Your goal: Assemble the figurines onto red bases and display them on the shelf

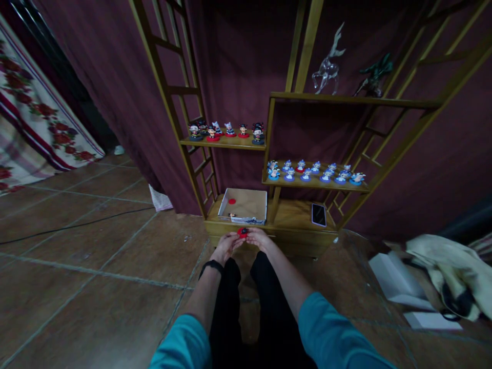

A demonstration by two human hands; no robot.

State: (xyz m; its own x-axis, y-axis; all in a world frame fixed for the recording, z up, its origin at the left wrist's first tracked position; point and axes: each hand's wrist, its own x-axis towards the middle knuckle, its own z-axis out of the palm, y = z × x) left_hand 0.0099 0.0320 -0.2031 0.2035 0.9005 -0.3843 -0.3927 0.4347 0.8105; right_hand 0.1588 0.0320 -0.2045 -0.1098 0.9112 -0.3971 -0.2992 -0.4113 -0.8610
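Note:
In front of the box, my left hand [228,244] and my right hand [258,238] meet at a small figurine [243,232] with a round red base and a dark top. Fingers of both hands close on it from either side; its finer detail is too small to make out. Just beyond stands an open cardboard box [249,205] with white sides. Inside it lie a loose red disc [232,201] and another small figurine [231,215] near the front wall.
Several figurines [229,130] stand on the upper left shelf, and several blue-and-white ones [306,175] on the right shelf. A clear deer statue [327,66] stands above. A phone [319,214] lies right of the box. White boxes [400,282] lie on the floor.

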